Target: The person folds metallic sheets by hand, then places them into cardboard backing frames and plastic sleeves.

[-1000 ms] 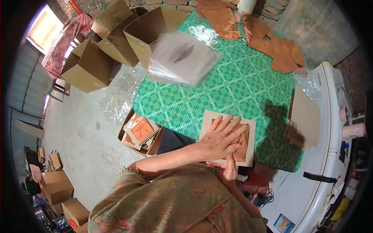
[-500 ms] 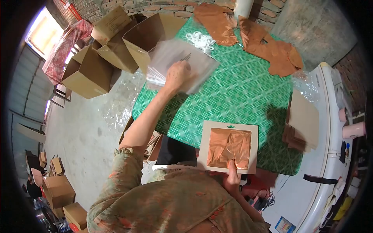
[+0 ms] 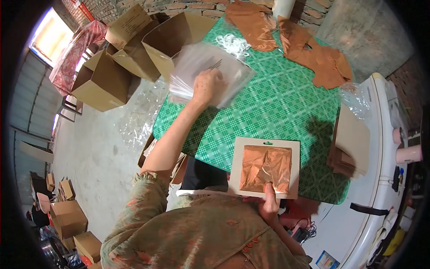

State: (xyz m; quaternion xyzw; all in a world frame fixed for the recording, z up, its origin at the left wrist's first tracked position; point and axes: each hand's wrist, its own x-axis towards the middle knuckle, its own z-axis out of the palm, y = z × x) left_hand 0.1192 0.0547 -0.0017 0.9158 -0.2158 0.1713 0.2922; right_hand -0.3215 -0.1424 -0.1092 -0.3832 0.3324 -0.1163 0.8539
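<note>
My left hand [image 3: 208, 86] rests on a stack of clear plastic bags [image 3: 188, 67] at the table's far left, its fingers bent and pinching at the top bag. The fingertips are partly hidden. In my right hand [image 3: 270, 204] is a beige backing card [image 3: 294, 168] with a hanging slot at its top. A folded, shiny copper-coloured foil piece [image 3: 264, 168] lies flat on the card, and my right thumb presses on its lower edge. The card is held over the near edge of the green checked table [image 3: 260, 103].
Copper-coloured foil pieces [image 3: 309, 54] and a white heap of string or ribbon [image 3: 233, 44] lie at the table's back. Backing cards [image 3: 356, 139] are stacked at right. Open cardboard boxes [image 3: 103, 83] stand at left, beside loose plastic film [image 3: 136, 119] on the floor.
Very little differs. The card with the foil has shifted slightly up and right in view, and my left hand has moved a touch to the right on the bags.
</note>
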